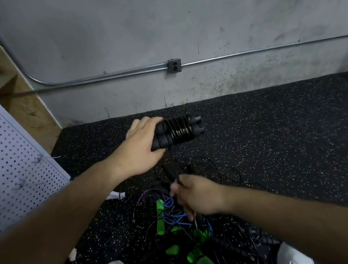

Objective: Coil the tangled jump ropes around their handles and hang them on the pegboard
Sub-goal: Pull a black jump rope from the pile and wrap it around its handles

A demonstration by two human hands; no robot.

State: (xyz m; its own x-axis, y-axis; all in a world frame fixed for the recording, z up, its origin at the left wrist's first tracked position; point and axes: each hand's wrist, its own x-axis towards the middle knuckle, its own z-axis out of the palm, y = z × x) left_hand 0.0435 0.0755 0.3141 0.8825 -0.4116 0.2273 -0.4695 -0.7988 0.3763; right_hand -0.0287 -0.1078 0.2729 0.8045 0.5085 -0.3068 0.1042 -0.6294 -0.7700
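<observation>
Near: tangled heap (173, 216) of ropes on floor (280, 140) betw. feet, w/ green handles, blue + purple cords. R hand (197, 197) just above it, pinching black cord (174, 169); blurred, finger detail unclear. Cord runs up to pair of black handles (177, 130), several turns on, gripped at one end by L hand (141, 145). Risk: cord tail poss. caught in heap, so a pull drags other ropes or tightens a knot. Slack would let turns slide off the free end. Pegboard (1, 154) far left.

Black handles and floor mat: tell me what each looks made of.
The black handles look like matte foam or soft rubber, going by their ringed ribs. The floor mat looks like matte recycled rubber: black, grainy, with pale flecks throughout.
</observation>
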